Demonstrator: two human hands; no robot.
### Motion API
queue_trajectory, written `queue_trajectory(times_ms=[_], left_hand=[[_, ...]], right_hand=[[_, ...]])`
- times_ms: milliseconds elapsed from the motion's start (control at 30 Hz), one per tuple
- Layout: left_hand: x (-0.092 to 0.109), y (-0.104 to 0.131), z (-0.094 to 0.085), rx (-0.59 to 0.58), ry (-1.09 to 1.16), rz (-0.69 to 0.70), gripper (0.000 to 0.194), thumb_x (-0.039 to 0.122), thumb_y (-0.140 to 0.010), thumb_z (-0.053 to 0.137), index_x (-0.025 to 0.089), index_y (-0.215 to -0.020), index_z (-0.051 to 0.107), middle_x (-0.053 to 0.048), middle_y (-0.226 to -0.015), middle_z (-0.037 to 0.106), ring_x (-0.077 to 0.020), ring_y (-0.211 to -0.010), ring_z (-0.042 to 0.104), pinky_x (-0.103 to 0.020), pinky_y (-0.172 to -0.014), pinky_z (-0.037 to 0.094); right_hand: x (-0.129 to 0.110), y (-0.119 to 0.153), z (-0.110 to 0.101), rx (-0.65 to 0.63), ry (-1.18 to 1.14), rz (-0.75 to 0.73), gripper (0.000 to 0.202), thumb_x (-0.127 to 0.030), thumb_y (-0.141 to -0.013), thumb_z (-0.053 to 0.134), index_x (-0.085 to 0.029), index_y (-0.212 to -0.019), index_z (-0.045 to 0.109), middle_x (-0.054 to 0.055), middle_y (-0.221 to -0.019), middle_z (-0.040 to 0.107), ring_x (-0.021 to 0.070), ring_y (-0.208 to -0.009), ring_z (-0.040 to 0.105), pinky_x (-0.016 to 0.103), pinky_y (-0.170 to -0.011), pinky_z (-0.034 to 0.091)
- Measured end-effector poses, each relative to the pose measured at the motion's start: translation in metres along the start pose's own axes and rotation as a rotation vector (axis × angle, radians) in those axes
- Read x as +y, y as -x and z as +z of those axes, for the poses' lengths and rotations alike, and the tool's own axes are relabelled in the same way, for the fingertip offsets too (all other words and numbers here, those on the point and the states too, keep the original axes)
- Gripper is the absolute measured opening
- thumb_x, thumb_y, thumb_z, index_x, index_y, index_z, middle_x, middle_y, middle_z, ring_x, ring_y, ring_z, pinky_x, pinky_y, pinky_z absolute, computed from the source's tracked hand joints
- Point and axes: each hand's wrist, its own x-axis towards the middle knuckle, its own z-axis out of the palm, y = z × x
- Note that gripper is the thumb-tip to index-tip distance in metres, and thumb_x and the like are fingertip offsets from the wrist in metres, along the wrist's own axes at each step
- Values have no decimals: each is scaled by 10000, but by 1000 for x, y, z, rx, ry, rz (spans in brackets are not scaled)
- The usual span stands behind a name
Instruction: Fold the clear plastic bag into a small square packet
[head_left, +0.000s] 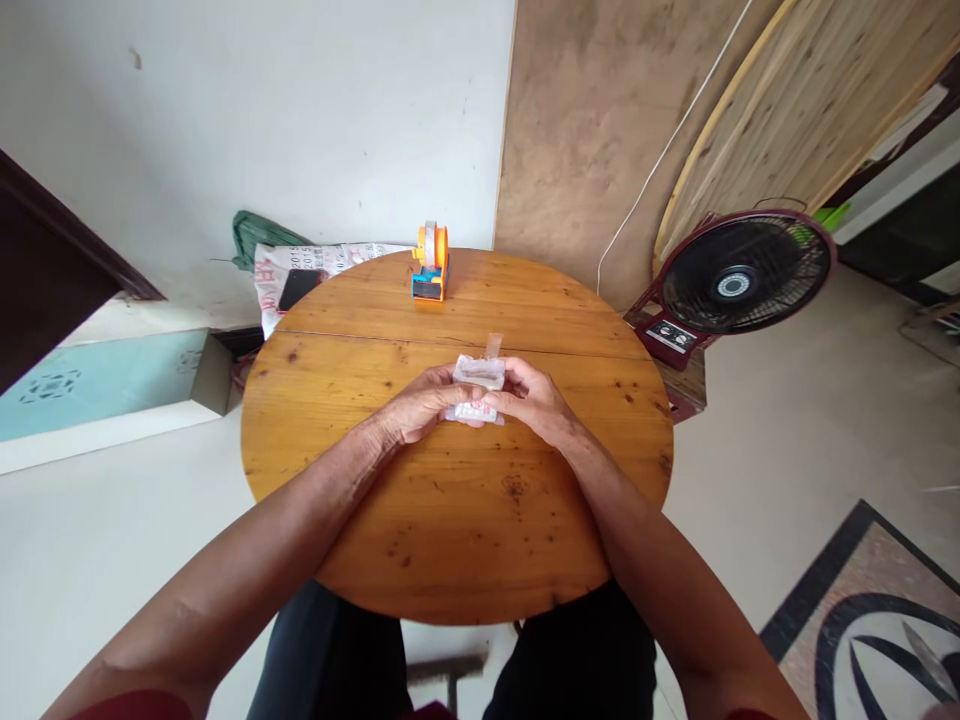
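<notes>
A small white packet [478, 376] with red print sits at the middle of the round wooden table [360, 440]. My left hand [424, 404] and my right hand [531, 400] both grip it from either side, fingers curled over its edges. A short strip of clear tape [493, 345] sticks up from the packet's far edge. An orange and blue tape dispenser [431, 262] stands upright near the far edge of the table, well apart from both hands.
A black phone [298, 288] lies on a printed sack [337, 258] behind the table's left side. A dark red floor fan [739, 278] stands at the right. Wooden boards [795, 100] lean against the wall. A patterned mat [877, 620] covers the floor at lower right.
</notes>
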Motion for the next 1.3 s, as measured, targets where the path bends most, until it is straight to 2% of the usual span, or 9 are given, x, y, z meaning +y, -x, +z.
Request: queue_trajectory(times_ms=[167, 333, 433, 533, 633, 800, 933, 1067, 1300], left_hand=[[2, 1, 4, -74, 75, 34, 489, 265, -678, 795, 126, -1124, 651, -138, -1100, 699, -252, -910, 684, -421, -811, 560], [1, 4, 6, -77, 84, 20, 474, 267, -694, 786, 150, -1132, 650, -128, -1108, 698, -243, -889, 688, -398, -774, 565], [-2, 2, 5, -80, 96, 7, 431, 263, -707, 780, 148, -1105, 658, -107, -1035, 710, -231, -871, 686, -379, -758, 563], [-3, 1, 6, -71, 109, 17, 403, 242, -708, 786, 150, -1082, 665, -84, -993, 709, -209, -859, 680, -349, -753, 556], [-1, 1, 9, -70, 114, 4, 460, 247, -691, 804, 155, -1116, 654, -88, -1024, 707, -212, -860, 683, -377, -796, 542], [0, 3, 13, -91, 141, -16, 519, 199, -648, 831, 163, -1128, 638, -67, -1004, 699, -205, -868, 669, -446, -877, 517], [-2, 3, 14, -61, 81, -39, 478, 200, -631, 843, 170, -1062, 637, -30, -945, 692, -179, -841, 659, -398, -857, 511], [0, 5, 18, -37, 0, -31, 442, 220, -610, 856, 151, -981, 626, -20, -908, 681, -158, -813, 645, -321, -803, 496], [-1, 7, 25, -54, -73, 30, 533, 219, -626, 844, 148, -1097, 605, -17, -930, 659, -129, -812, 613, -277, -798, 474]], right_hand=[[-3, 3, 0, -16, -12, -15, 519, -396, -700, 768, -203, -1148, 589, 60, -1129, 699, 227, -1016, 665, 380, -876, 543], [-2, 4, -4, 5, 94, -22, 595, -379, -711, 764, -209, -1233, 534, 54, -1108, 704, 214, -978, 668, 360, -863, 528], [-4, 6, -8, 7, 198, -37, 516, -423, -780, 699, -210, -1226, 551, 41, -1054, 712, 205, -926, 671, 342, -836, 523], [-7, 8, -11, 65, 293, -87, 435, -466, -835, 628, -216, -1188, 588, 38, -1028, 708, 211, -936, 663, 336, -828, 515], [-9, 9, -14, 163, 368, -118, 425, -465, -837, 617, -210, -1177, 602, 65, -1097, 690, 222, -967, 648, 356, -852, 501], [-8, 7, -14, 238, 453, -208, 378, -360, -802, 657, -220, -1151, 621, 71, -1103, 693, 229, -1011, 633, 391, -900, 475], [-8, 5, -11, 300, 486, -344, 310, -311, -789, 665, -241, -1091, 650, 53, -1097, 695, 218, -994, 640, 378, -866, 489], [-10, 4, -9, 345, 464, -451, 140, -257, -824, 633, -230, -944, 699, 56, -1064, 694, 202, -983, 643, 371, -879, 501], [-16, 8, -9, 349, 429, -528, 111, -202, -854, 616, -213, -815, 720, 54, -975, 702, 179, -901, 664, 358, -866, 516]])
